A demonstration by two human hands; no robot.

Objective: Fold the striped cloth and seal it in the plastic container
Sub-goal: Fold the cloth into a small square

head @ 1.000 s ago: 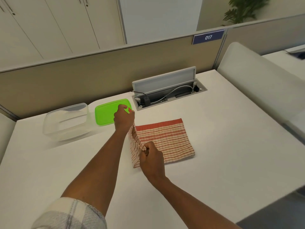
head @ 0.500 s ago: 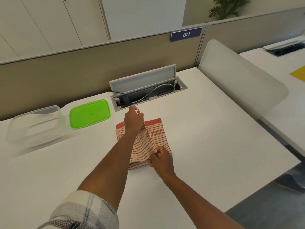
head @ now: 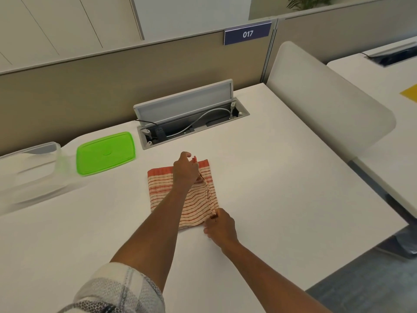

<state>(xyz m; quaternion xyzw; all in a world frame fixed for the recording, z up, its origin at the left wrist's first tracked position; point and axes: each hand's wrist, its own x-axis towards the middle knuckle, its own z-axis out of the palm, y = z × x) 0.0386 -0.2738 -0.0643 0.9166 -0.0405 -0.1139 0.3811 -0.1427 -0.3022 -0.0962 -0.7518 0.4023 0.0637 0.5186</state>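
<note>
The white tabletop [head: 259, 177] fills most of the view, with a cable well [head: 191, 127] standing open at its far edge; at the far left sits the clear plastic container [head: 29, 170], lidless and blurred, and just beside it on its right the green lid [head: 105, 152] lies flat; both are well apart from the work. Near the middle lies the striped cloth [head: 162, 188], already doubled into a narrow rectangle; its upper layer reaches across to the right-hand edge. The left hand [head: 185, 171] is closed in a pinch on that edge at the far corner, the fingers curled around a bit of red hem; the right hand [head: 220, 229] pinches the same edge at the near corner, thumb and fingertips shut on the fabric. By my reading the folding step is in hand, with this fold being laid down; the cloth looks too long for the container, so the next move calls for releasing the edge, pressing it flat, and folding once more across the length; only then does it go in, with the lid pressed on afterwards.
</note>
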